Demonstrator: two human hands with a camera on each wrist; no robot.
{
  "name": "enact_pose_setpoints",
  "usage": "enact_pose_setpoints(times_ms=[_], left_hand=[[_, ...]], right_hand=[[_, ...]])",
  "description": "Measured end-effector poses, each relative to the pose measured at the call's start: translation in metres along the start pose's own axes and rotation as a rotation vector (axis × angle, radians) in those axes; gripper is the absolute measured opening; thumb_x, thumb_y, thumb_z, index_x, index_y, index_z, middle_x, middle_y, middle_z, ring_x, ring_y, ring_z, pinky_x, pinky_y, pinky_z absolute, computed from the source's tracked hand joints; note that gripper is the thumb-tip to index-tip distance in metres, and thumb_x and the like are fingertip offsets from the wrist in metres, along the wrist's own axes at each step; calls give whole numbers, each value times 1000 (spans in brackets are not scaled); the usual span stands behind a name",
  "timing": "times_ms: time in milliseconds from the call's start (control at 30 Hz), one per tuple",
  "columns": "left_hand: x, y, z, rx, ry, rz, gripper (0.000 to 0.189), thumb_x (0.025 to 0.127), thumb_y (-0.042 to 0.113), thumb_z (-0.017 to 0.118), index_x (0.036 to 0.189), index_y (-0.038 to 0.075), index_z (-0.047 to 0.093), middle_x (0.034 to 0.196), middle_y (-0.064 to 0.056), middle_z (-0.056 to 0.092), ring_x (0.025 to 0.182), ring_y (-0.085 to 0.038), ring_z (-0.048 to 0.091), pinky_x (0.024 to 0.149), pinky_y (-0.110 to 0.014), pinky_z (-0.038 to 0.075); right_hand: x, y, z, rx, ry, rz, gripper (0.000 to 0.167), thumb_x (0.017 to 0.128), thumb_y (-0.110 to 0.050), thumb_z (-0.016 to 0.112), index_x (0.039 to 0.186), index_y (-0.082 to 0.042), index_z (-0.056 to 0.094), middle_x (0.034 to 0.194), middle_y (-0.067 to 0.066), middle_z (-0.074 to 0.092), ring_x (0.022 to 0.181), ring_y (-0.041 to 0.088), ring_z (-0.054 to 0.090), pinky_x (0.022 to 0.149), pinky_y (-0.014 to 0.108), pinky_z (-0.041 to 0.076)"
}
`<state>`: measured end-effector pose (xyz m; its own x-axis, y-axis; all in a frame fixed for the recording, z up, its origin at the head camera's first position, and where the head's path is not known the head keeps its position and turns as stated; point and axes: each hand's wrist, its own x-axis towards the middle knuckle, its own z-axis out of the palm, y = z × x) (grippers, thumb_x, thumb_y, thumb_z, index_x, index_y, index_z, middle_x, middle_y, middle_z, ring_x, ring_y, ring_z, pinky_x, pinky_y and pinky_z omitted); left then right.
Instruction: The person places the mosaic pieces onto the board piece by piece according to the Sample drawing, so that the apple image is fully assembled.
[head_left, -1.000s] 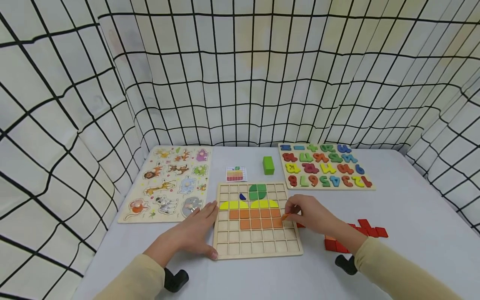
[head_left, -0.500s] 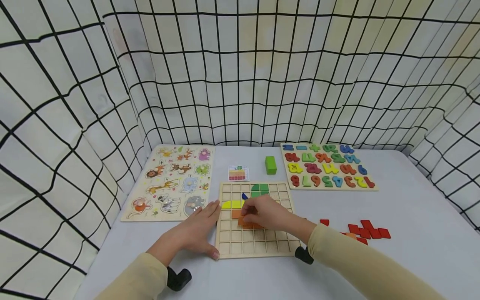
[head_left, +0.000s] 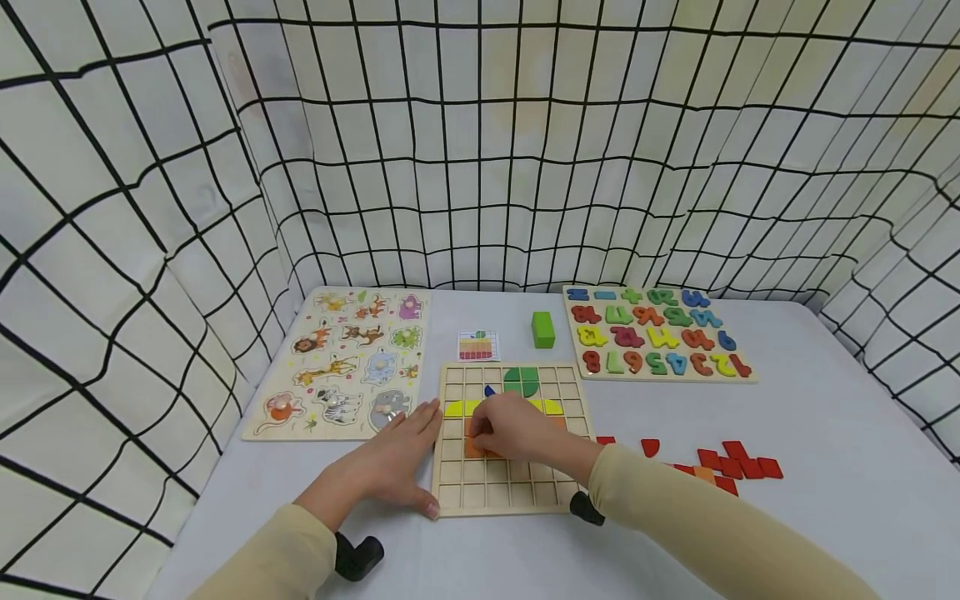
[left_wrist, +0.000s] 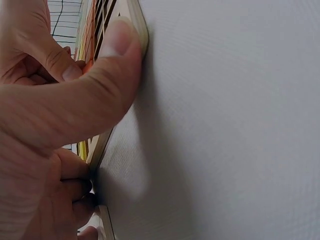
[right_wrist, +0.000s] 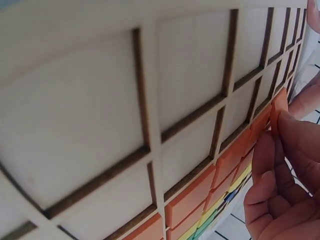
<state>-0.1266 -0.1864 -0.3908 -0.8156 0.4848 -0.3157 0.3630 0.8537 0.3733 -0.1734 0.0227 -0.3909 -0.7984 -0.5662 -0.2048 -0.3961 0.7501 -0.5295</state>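
Note:
A wooden grid board [head_left: 517,496] lies flat, partly filled with green, yellow, blue and orange pieces. Near its left side, my right hand [head_left: 521,427] pinches an orange square tile [right_wrist: 279,105] between thumb and fingers. That tile stands tilted over the end of the row of orange tiles [right_wrist: 191,197] in the right wrist view. My left hand [head_left: 390,462] rests along the board's left edge, fingers extended, the thumb [left_wrist: 112,75] at its near corner. The right hand covers part of the orange and yellow rows in the head view.
Several red tiles [head_left: 731,467] and an orange one [head_left: 704,474] lie to the right. Behind the board are a picture card [head_left: 477,346] and a green block [head_left: 543,330]. An animal puzzle [head_left: 330,431] lies left, a number puzzle [head_left: 667,377] back right. Black netting [head_left: 480,158] surrounds the table.
My right hand has crossed from the board's right side to its left part with an orange tile, then shifted slightly further left. The left hand stays at the board's edge.

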Motion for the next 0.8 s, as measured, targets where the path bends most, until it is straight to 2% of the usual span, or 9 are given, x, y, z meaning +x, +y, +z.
enact_pose_setpoints(times_ms=[167, 433, 533, 667, 800], left_hand=[[0, 0, 0, 9, 0, -2, 126, 69, 50, 92, 158, -9, 24, 170, -22, 16, 159, -38, 15, 129, -57, 15], [1, 1, 0, -5, -2, -11, 126, 68, 49, 93, 158, -9, 24, 170, -22, 16, 159, -38, 15, 129, -56, 15], [1, 1, 1, -7, -3, -10, 127, 68, 49, 93, 158, -8, 24, 170, -22, 16, 159, -38, 15, 129, -56, 15], [2, 1, 1, -4, -3, -10, 126, 69, 49, 92, 158, -8, 24, 170, -22, 15, 159, -38, 15, 129, -56, 15], [1, 1, 0, 0, -1, -9, 126, 69, 49, 92, 158, -9, 24, 170, -23, 15, 159, -39, 15, 129, -57, 15]], right_hand=[[2, -1, 2, -41, -6, 21, 5, 93, -17, 76, 90, -14, 79, 80, -7, 71, 73, 8, 59, 71, 19, 54], [0, -3, 2, -73, 7, -1, 5, 92, -16, 77, 87, -16, 79, 77, -9, 70, 73, 8, 58, 72, 17, 53], [-4, -2, -1, -57, 24, -7, 4, 93, -15, 76, 91, -15, 80, 81, -8, 72, 76, 8, 59, 76, 19, 55], [-11, 7, -11, -46, 89, -36, 8, 94, -9, 73, 96, -11, 80, 91, -2, 76, 85, 13, 65, 83, 29, 60], [-20, 22, -21, -97, 122, -69, 17, 96, -2, 68, 107, -10, 79, 103, 3, 74, 97, 19, 67, 90, 35, 60]])
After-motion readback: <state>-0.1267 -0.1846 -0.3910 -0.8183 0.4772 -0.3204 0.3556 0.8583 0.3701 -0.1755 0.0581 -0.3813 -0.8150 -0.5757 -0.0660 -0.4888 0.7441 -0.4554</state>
